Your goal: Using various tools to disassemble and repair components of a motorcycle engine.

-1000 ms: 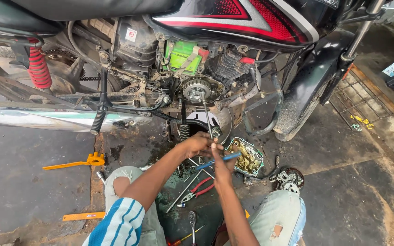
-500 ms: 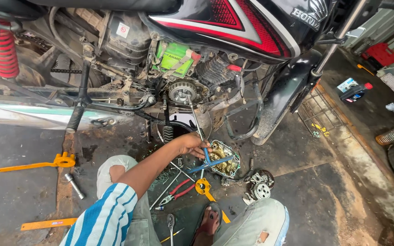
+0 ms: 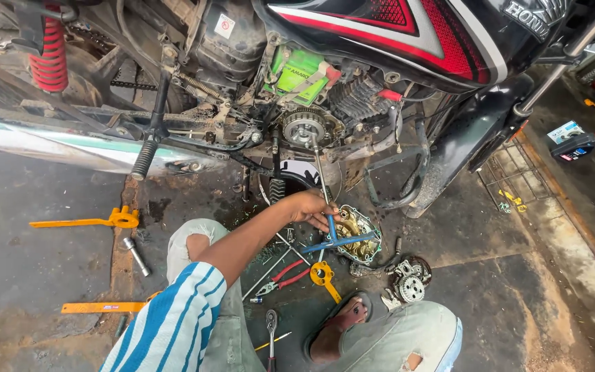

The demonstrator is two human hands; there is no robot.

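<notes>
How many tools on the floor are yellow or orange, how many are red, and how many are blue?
Yellow or orange: 3, a spanner, a flat bar and a small tool
Red: 1, pliers
Blue: 1, T-handle wrench in the left hand
Total: 5

Pliers (image 3: 282,277), engine cover (image 3: 357,235) crowd floor; left floor open.

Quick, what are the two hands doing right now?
Left hand: closed around the blue T-handle wrench.
Right hand: not in view.
</notes>
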